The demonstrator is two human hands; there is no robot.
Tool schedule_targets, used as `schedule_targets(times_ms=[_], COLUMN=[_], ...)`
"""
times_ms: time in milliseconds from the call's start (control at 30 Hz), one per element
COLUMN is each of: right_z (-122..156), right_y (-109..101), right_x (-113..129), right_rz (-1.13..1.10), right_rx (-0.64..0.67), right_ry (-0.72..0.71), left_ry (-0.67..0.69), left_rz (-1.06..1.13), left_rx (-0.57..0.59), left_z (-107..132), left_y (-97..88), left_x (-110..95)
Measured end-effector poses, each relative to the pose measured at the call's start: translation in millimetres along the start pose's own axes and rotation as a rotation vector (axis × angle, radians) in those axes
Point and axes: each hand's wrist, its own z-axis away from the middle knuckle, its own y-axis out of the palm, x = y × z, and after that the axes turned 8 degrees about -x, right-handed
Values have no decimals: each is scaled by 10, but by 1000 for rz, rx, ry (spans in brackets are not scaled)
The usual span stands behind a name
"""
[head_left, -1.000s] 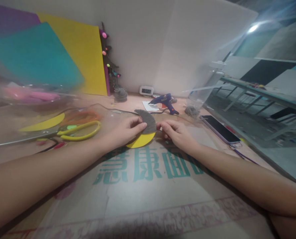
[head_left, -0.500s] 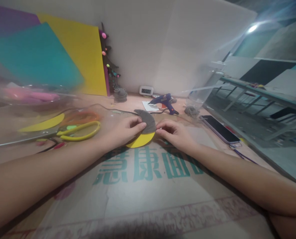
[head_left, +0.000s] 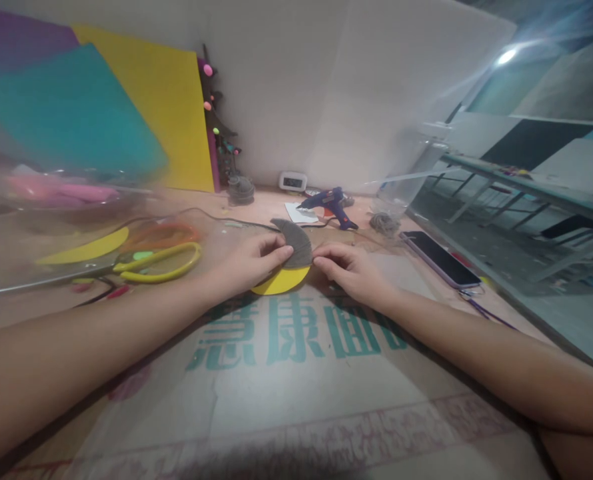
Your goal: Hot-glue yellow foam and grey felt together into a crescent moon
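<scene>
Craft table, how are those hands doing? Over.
Left hand on the crescent; right hand at its edge, grip unclear. Crescent: far part grey, near part yellow. Glue gun beyond, apart from both hands.

Crescent (head_left: 299, 245): we see lined grey, then plain yellow
Scissors (head_left: 122, 268): yellow handles
Glue gun (head_left: 329, 199): dark blue, orange accents
Our table sheet (head_left: 296, 395): pale, green characters, reddish patterned band

A yellow crescent (head_left: 282, 283) is lying on the table (head_left: 266, 208), its outer curve bulging toward the right edge; grey yarn-like strands (head_left: 298, 244) are covering its far part, tapering toward the far edge, the nearer part showing bare.
</scene>
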Motion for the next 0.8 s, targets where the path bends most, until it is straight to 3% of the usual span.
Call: schedule_targets(times_ms=[233, 400, 633, 800], right_z=[-10, -9, -16, -30], right_y=[-2, 7, 3, 17], right_x=[14, 13, 19, 12], right_rz=[50, 77, 84, 150], right_rx=[0, -2, -28, -17], right_ry=[2, -27, 5, -50], left_ry=[-50, -34, 17, 51], left_rz=[5, 4, -3, -3], left_rx=[-39, -23, -120, -148], left_z=[10, 7, 19, 31], left_y=[15, 14, 3, -22], left_x=[-36, -34, -41, -36])
